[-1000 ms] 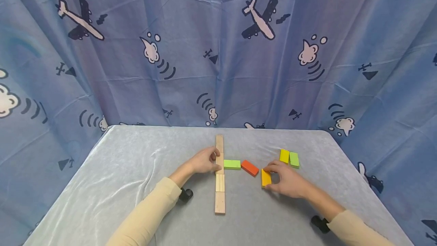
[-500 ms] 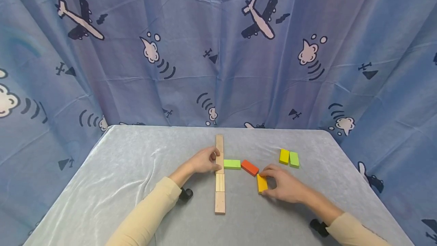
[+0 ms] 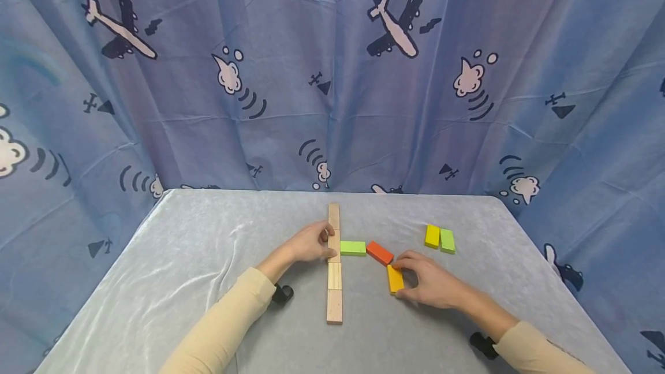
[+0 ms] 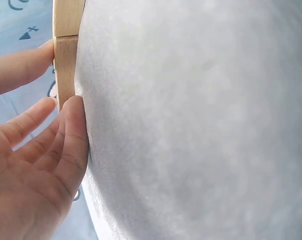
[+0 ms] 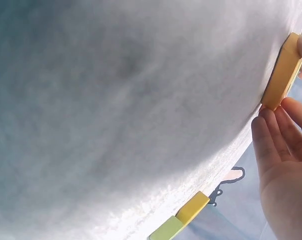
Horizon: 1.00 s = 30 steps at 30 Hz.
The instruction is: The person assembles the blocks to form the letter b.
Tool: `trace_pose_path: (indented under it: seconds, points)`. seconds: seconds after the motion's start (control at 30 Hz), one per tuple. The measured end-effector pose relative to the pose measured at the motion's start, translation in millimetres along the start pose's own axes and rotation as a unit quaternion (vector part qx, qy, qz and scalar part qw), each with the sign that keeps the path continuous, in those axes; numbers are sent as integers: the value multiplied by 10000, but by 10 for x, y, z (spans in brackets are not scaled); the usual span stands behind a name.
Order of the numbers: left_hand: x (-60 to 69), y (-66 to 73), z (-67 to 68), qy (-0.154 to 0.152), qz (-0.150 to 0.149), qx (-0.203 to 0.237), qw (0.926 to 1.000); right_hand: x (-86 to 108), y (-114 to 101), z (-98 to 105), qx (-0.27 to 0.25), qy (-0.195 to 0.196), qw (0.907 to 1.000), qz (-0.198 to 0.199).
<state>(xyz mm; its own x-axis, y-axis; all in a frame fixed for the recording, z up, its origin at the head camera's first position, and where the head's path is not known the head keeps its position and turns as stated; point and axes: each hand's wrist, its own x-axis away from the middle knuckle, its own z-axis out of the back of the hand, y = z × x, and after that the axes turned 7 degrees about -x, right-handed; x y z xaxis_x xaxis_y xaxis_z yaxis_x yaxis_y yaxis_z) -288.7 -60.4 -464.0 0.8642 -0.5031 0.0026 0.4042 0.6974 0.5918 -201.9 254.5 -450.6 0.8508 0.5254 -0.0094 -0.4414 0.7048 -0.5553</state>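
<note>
A straight row of plain wooden blocks lies flat on the table, running away from me. My left hand holds one wooden block of that row, its thumb and fingers set apart along the block's side. From the row a green block extends to the right, followed by a slanted red block. My right hand grips a yellow-orange block between thumb and fingertips at its two ends. That block's far end is close to the red block's near right corner; whether they touch is unclear.
Farther right, a yellow block and a second green block lie side by side. Pale grey cloth covers the table, wrinkled on the left. Behind it hangs a blue curtain with printed planes.
My right hand has slid the yellow-orange block left and a little nearer me, up to the red block's end. The left hand has stayed in place.
</note>
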Motion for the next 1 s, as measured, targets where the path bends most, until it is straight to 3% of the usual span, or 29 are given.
trace_pose_path:
  seconds: [1.0]
  points:
    - [-7, -13, -11, 4, 26, 43, 10000, 2, 5, 10, -83, 35, 9999, -59]
